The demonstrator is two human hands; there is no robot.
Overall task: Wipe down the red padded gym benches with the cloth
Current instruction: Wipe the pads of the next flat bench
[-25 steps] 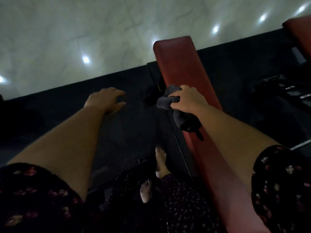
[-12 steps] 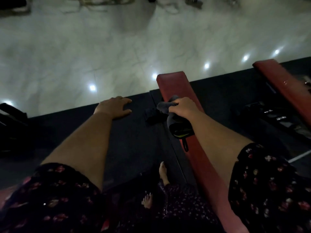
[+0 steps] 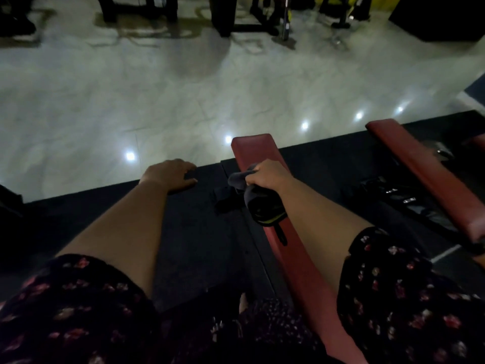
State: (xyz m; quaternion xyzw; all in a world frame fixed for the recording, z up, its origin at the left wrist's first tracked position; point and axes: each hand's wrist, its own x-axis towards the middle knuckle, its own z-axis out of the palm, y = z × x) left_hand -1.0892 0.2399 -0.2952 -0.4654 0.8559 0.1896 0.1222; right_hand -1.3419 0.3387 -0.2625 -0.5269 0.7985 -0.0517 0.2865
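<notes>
A long red padded bench [image 3: 258,151] runs from the middle of the view down toward me. My right hand [image 3: 270,174] rests on its far part, shut on a dark grey cloth [image 3: 258,203] that bunches at my fingers and hangs over the bench's left edge. My left hand [image 3: 170,174] is held out to the left of the bench, fingers apart, holding nothing, over the black mat. A second red bench [image 3: 420,169] lies at the right, parallel to the first.
A black rubber mat [image 3: 199,232] covers the floor under the benches; glossy pale tile [image 3: 183,101] begins beyond it. Dark machine frames [image 3: 236,19] stand along the far edge. Black metal parts [image 3: 399,198] lie between the two benches. My foot [image 3: 242,303] shows below.
The view has tilted up, so more tile and the far machines show. My right hand with the cloth has slid farther along the bench toward its far end. My left hand keeps its pose.
</notes>
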